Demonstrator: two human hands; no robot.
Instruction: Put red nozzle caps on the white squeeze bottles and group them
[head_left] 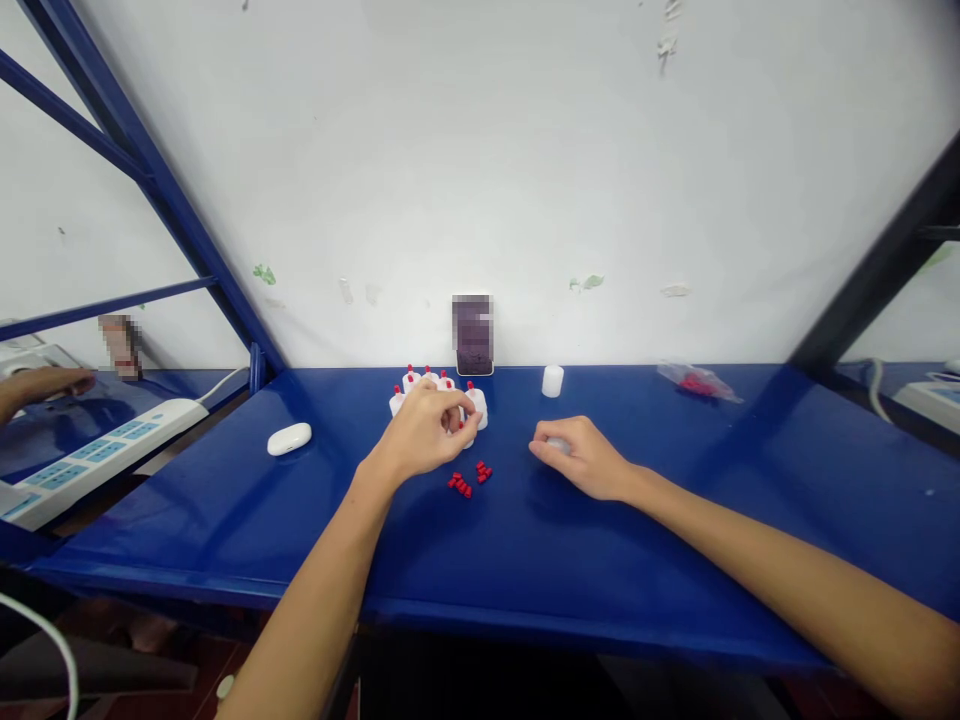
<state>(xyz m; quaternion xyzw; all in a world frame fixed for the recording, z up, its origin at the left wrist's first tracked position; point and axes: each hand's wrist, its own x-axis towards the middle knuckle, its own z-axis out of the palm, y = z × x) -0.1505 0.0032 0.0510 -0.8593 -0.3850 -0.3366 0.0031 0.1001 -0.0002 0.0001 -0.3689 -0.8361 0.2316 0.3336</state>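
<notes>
Several small white bottles with red tips (pixel 478 408) stand grouped at the middle back of the blue table. My left hand (pixel 431 425) is over them, its thumb and index finger bent toward each other beside the right-hand bottle; whether it grips anything is hidden. Two small clusters of red caps (pixel 460 485) lie just in front of that hand. To the right, my right hand (pixel 579 455) is curled around a whitish rounded object (pixel 558 444), mostly covered by the fingers. Behind it stands a white cylinder (pixel 553 381).
A phone (pixel 475 340) leans on the wall behind the bottles. A white oval case (pixel 289 439) lies at the left, and a clear bag with red pieces (pixel 699 383) at the back right. Beyond the left frame are a power strip (pixel 105 455) and another person's hand (pixel 64 383).
</notes>
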